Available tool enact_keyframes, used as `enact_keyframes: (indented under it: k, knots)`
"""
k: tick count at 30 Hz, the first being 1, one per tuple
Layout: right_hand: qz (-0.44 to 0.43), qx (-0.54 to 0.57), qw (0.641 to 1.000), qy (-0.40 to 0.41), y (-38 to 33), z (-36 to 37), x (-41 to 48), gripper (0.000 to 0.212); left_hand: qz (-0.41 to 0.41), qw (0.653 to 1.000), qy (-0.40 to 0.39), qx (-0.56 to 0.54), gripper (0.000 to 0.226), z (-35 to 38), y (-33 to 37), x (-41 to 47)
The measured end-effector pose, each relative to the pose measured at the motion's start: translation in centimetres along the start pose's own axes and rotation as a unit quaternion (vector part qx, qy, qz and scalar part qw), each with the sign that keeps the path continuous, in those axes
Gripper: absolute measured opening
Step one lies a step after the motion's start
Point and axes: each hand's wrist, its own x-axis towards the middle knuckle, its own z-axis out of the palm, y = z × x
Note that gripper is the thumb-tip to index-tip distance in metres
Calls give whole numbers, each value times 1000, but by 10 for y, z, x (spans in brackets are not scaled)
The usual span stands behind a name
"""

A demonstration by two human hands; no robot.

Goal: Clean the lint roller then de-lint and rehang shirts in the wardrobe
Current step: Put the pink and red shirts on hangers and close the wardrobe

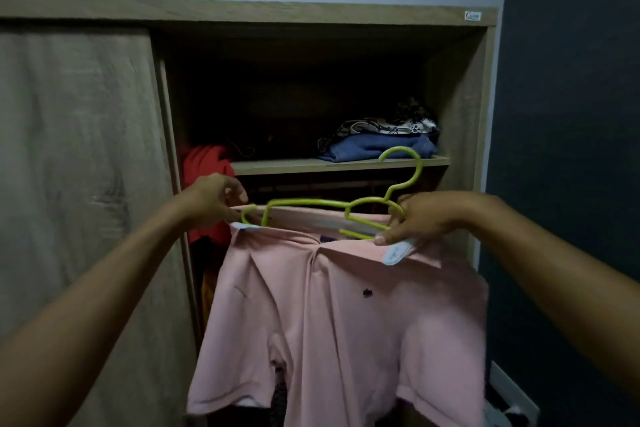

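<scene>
the sliding door (79, 184) on the left covers that half of the wardrobe (242, 12), so whatever is behind it stays hidden. just right of its edge a red garment (204, 166) shows only as a strip, partly behind the left hand (214, 199). that hand is closed in a pinch on the left end of the pink shirt (332, 315) at the collar, beside the tip of the one green hanger (332, 210). the hanger lies tilted across the neckline, its hook up and to the right, in front of the shelf (339, 163). the shirt hangs in front of the open compartment, its hem cut off at the bottom edge, with one small dark mark on the chest. on the shelf sits one pile: a folded blue garment (377, 146) with a patterned cloth (388, 126) on top; the shelf's back is too dark to read. the right hand (426, 218) grips the hanger's right arm and the collar together. both forearms are cut off by the frame.
</scene>
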Motion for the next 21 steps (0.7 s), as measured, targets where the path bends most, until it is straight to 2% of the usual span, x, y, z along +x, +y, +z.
enact_keyframes:
  k: [2, 4, 7, 10, 12, 15, 18, 21]
  knots:
    - [48, -66, 996, -22, -6, 3, 10, 53, 4, 1000, 23, 3, 17, 4, 10, 1]
    - [61, -69, 996, -11, -10, 7, 19, 56, 18, 998, 58, 9, 16, 8, 24, 1]
    - [-15, 40, 999, 21, -10, 4, 23, 51, 12, 993, 65, -94, 18, 16, 40, -4]
    - [-93, 200, 969, 116, -9, -3, 23, 30, 24, 969, 51, -241, 17, 28, 56, -17]
    - [-104, 255, 947, 166, -6, -5, 24, 28, 27, 955, 63, -290, 19, 35, 64, -23]
    - [-115, 345, 914, 180, -4, -9, 25, 24, 8, 934, 88, -346, 22, 38, 66, -24]
    - [-105, 368, 899, 211, -8, -24, 16, 24, -15, 923, 92, -374, 19, 37, 63, -26]
    - [-85, 379, 896, 218, -9, -38, 7, 25, -27, 921, 95, -377, 27, 40, 63, -26]
